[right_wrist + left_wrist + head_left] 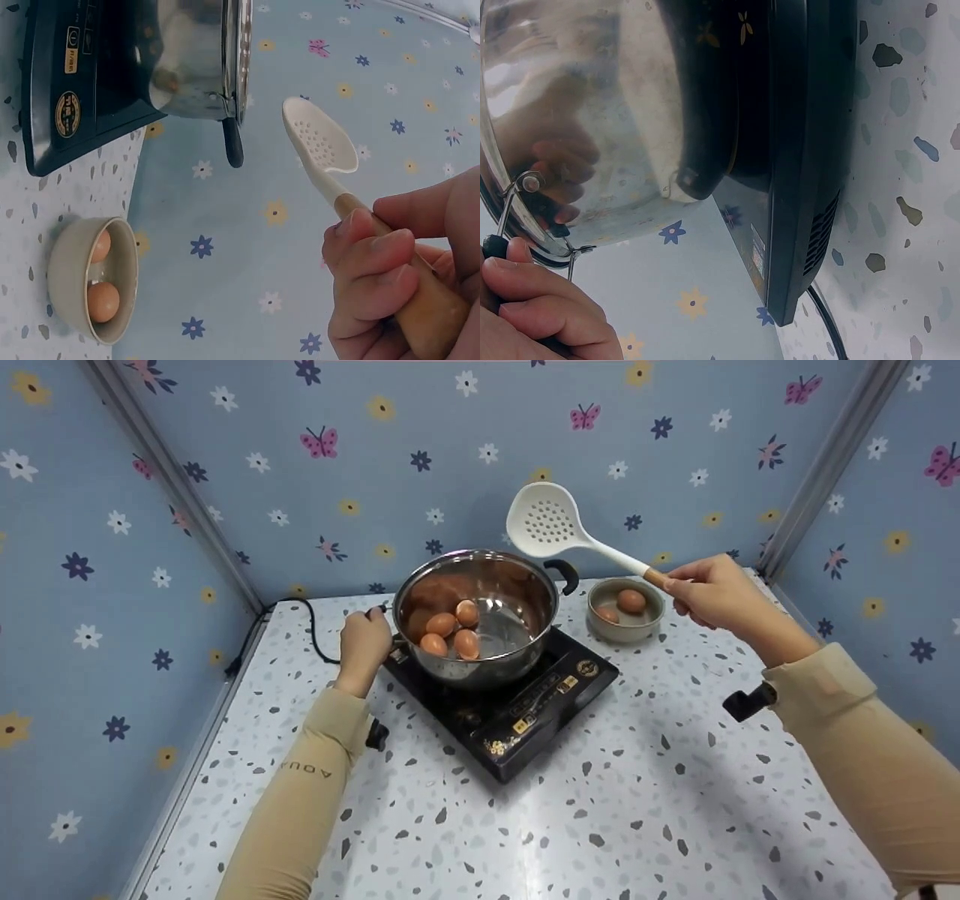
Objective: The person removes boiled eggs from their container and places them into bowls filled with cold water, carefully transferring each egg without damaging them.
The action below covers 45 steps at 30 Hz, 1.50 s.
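While tan sleeves (292,810) reach in from the near side over a speckled white desk (465,840), each with a black device (750,701) at the cuff, the two hands are well apart and each grips something. Set askew on the desk, a black induction cooker (525,727) with gold markings carries a steel pot (495,673), its mouth uncovered. Fingers of the left hand (364,649) curl round the pot's black left handle (493,246). Four brown eggs (466,643) lie inside, gathered toward the pot's left side. The right hand (712,594) holds the wooden grip of a white perforated skimmer (600,547), whose head is raised in the air, clear of the pot. Near the pot's free right handle (573,577), a beige bowl (626,635) holds two more brown eggs (631,601). A black cord (312,634) loops at the desk's far left. Behind everything stands a blue wall (435,427) patterned with flowers and butterflies.
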Motion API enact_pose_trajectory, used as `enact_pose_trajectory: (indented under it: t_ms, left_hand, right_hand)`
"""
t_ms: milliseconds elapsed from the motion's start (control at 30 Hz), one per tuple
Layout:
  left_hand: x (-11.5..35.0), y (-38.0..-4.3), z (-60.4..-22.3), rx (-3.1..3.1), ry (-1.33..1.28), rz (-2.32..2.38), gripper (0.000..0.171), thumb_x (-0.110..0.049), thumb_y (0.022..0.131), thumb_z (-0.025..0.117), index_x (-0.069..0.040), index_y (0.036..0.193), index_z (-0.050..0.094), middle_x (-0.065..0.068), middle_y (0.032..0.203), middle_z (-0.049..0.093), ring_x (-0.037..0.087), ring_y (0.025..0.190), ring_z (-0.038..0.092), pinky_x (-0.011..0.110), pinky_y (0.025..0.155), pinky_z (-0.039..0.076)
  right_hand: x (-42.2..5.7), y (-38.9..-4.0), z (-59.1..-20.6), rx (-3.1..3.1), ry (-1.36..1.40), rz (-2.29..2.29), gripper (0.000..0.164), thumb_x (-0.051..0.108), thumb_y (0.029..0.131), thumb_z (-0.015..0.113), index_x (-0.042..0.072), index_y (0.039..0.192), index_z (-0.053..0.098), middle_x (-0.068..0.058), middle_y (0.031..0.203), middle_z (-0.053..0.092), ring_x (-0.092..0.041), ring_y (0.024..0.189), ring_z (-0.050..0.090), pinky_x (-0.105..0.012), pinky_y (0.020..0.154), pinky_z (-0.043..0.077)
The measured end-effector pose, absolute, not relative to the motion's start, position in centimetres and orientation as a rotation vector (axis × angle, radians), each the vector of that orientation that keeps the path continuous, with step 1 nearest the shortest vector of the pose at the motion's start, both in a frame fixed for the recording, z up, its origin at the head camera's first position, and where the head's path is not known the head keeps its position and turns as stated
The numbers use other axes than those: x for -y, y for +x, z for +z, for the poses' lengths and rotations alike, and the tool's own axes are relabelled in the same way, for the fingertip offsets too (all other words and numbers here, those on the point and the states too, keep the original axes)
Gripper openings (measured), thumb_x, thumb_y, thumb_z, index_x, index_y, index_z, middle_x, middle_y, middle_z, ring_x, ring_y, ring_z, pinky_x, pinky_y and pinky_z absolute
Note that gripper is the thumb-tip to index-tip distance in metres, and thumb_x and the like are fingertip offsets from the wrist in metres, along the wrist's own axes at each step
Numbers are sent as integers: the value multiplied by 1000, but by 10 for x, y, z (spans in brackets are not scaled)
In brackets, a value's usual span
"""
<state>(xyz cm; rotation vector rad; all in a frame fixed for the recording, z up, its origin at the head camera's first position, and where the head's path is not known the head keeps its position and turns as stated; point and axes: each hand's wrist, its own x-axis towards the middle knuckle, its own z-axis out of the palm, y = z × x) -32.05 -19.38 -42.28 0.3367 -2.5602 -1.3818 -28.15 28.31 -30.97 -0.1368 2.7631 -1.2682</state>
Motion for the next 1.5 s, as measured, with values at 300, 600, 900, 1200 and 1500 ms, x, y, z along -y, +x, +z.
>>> enact_pose_trajectory:
  t_ms: [300, 600, 900, 1200, 1500]
  left_hand:
    - [195, -321, -422, 2563, 341, -1381, 40, -27, 118, 32, -9, 88, 51, 9, 81, 47, 24, 69, 46, 40, 69, 40]
    - [195, -321, -422, 2583, 353, -1391, 40, -28, 118, 32, -7, 92, 54, 10, 82, 48, 26, 72, 48, 41, 71, 41]
    - [194, -320, -422, 2590, 358, -1363, 44, -28, 118, 31, 0, 101, 59, 12, 84, 50, 28, 74, 50, 42, 72, 42]
    - [195, -320, -423, 2572, 340, -1369, 43, -27, 118, 32, 0, 98, 59, 13, 85, 51, 28, 75, 50, 43, 73, 42]
    - [195, -321, -420, 2594, 357, -1400, 41, -28, 118, 31, -10, 87, 51, 7, 75, 46, 21, 64, 44, 39, 67, 41]
  right_hand:
    - [-267, -282, -311, -2768, -193, -1193, 39, 24, 113, 59, -3, 138, 70, 1, 69, 60, -9, 51, 44, -27, 48, 37]
    - [-255, -284, -316, -2841, -331, -1012, 32, 18, 110, 59, -3, 128, 77, 1, 71, 65, -10, 56, 44, -26, 50, 36]
    - [-243, -289, -317, -2809, -367, -939, 33, 16, 111, 59, -5, 130, 75, 0, 66, 62, -11, 53, 40, -27, 50, 34]
    - [-233, -295, -315, -2820, -351, -819, 30, 16, 109, 60, -5, 123, 78, -2, 69, 64, -11, 56, 46, -27, 51, 38]
    - [-224, -302, -309, -2843, -419, -700, 29, 21, 109, 61, 3, 105, 84, 2, 64, 58, -10, 53, 40, -25, 50, 34]
